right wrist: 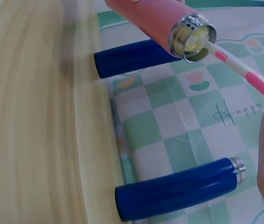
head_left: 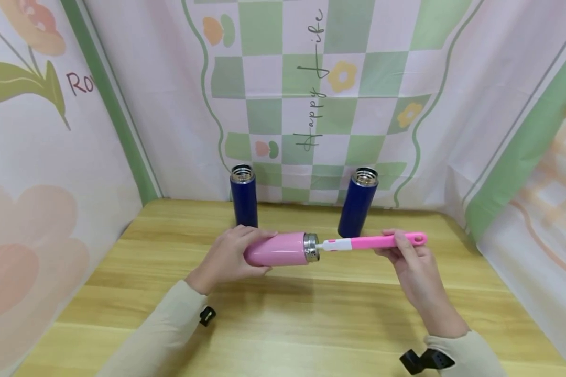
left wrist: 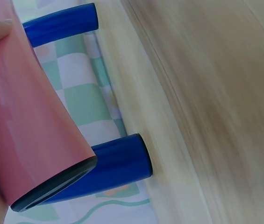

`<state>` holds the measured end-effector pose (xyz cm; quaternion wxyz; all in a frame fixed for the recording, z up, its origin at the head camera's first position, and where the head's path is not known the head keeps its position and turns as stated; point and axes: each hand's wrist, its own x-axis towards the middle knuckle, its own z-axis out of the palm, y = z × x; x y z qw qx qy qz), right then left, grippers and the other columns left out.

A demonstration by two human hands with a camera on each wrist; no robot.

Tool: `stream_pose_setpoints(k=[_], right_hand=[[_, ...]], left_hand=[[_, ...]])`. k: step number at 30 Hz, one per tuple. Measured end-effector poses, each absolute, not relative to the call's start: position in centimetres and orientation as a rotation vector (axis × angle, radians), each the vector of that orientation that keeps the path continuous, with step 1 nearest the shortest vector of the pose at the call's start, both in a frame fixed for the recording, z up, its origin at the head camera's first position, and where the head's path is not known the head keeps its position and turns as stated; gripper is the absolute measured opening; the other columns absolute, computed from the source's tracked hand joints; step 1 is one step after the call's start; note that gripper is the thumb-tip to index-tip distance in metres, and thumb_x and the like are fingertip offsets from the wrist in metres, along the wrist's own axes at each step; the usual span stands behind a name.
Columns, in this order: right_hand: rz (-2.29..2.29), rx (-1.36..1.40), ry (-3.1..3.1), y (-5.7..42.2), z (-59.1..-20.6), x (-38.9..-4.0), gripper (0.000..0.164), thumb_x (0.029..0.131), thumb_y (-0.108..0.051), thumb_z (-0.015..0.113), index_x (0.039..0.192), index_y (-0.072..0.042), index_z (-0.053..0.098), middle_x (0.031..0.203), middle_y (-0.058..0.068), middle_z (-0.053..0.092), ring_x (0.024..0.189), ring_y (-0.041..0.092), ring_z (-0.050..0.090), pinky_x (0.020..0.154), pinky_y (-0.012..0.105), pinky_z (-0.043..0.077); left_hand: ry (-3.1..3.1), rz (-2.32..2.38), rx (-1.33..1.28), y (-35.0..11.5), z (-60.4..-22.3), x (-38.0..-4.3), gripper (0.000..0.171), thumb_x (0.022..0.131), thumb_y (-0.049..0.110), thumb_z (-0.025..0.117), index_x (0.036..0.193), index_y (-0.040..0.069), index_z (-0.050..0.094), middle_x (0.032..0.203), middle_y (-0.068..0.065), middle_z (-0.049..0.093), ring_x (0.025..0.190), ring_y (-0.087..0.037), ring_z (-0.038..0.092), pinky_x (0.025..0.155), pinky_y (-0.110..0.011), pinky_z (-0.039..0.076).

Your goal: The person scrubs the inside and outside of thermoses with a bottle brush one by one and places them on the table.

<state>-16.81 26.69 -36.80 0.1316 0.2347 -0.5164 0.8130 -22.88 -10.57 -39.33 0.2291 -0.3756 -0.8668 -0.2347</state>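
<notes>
My left hand (head_left: 233, 255) grips a pink vacuum flask (head_left: 283, 248) round its base end, holding it on its side above the table with the steel mouth facing right. My right hand (head_left: 412, 262) holds the pink handle of a bottle brush (head_left: 372, 242) near its hanging hole. The brush's white neck runs into the flask's mouth, and in the right wrist view the pale yellow brush head (right wrist: 198, 39) shows just inside the rim. In the left wrist view the flask's dark-edged base (left wrist: 54, 184) faces the camera.
Two lidless dark blue flasks stand upright at the back of the wooden table (head_left: 273, 324), one at left (head_left: 245, 201) and one at right (head_left: 357, 207). A patterned cloth (head_left: 306, 78) hangs behind them. Each wrist wears a black camera mount.
</notes>
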Motion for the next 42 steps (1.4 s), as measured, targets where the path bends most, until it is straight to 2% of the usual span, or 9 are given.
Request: stream_pose_setpoints(k=[9, 19, 26, 33, 42], right_hand=[[2.299, 0.534, -1.552, 28.8, -36.1, -16.4, 0.032, 0.108, -0.012, 0.044, 0.112, 0.010, 0.067, 0.095, 0.013, 0.071, 0.086, 0.018, 0.070, 0.082, 0.027, 0.056], [2.363, 0.486, -1.445, 31.1, -35.3, -16.5, 0.029, 0.107, -0.010, 0.046, 0.106, 0.009, 0.068, 0.094, 0.016, 0.070, 0.083, 0.020, 0.071, 0.077, 0.028, 0.057], [2.535, 0.314, -1.061, 34.4, -34.6, -16.5, 0.023, 0.105, -0.009, 0.051, 0.100, 0.010, 0.063, 0.088, 0.020, 0.068, 0.077, 0.027, 0.070, 0.073, 0.035, 0.059], [2.503, 0.445, -1.106, 34.7, -35.3, -16.8, 0.026, 0.106, -0.005, 0.045, 0.103, 0.012, 0.065, 0.091, 0.021, 0.070, 0.082, 0.027, 0.072, 0.077, 0.035, 0.058], [2.455, 0.519, -1.229, 32.9, -36.1, -17.1, 0.028, 0.107, -0.008, 0.042, 0.110, 0.010, 0.064, 0.099, 0.019, 0.070, 0.090, 0.024, 0.071, 0.085, 0.032, 0.055]], left_hand=[[-2.357, -0.652, -1.039, -11.0, -39.8, -22.8, 0.065, 0.072, 0.051, 0.084, 0.131, 0.031, 0.065, 0.114, 0.007, 0.068, 0.099, -0.011, 0.060, 0.084, -0.037, 0.050], [-2.352, -0.659, -1.037, -11.5, -39.9, -22.6, 0.066, 0.071, 0.050, 0.084, 0.131, 0.030, 0.065, 0.116, 0.006, 0.068, 0.100, -0.012, 0.060, 0.083, -0.039, 0.050], [-2.375, -0.682, -0.978, -13.3, -40.1, -22.8, 0.066, 0.069, 0.041, 0.089, 0.130, 0.028, 0.066, 0.115, 0.004, 0.069, 0.100, -0.015, 0.061, 0.082, -0.041, 0.051], [-2.393, -0.701, -0.993, -13.8, -40.1, -22.8, 0.066, 0.072, 0.043, 0.087, 0.133, 0.032, 0.063, 0.119, 0.007, 0.068, 0.102, -0.014, 0.060, 0.084, -0.041, 0.050], [-2.340, -0.690, -1.081, -13.1, -40.6, -22.9, 0.068, 0.069, 0.045, 0.087, 0.132, 0.030, 0.065, 0.122, 0.007, 0.068, 0.103, -0.015, 0.061, 0.085, -0.041, 0.050]])
